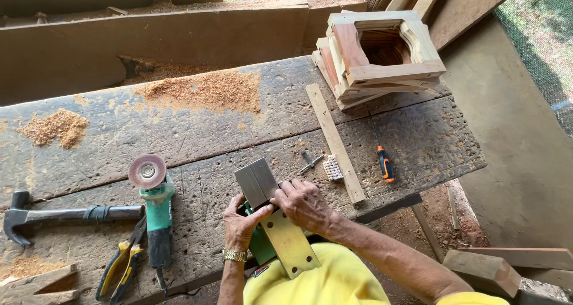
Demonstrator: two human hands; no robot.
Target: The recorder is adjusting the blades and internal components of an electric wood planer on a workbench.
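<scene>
Stack of open square wooden frames (382,54) at far right of bench, hollow inside. Near edge: green electric planer with steel sole plates (276,221) lies upturned. Left hand (240,226) clasps its left side; right hand (305,205) presses fingers onto the middle. Green angle grinder (156,209) lies left.
</scene>
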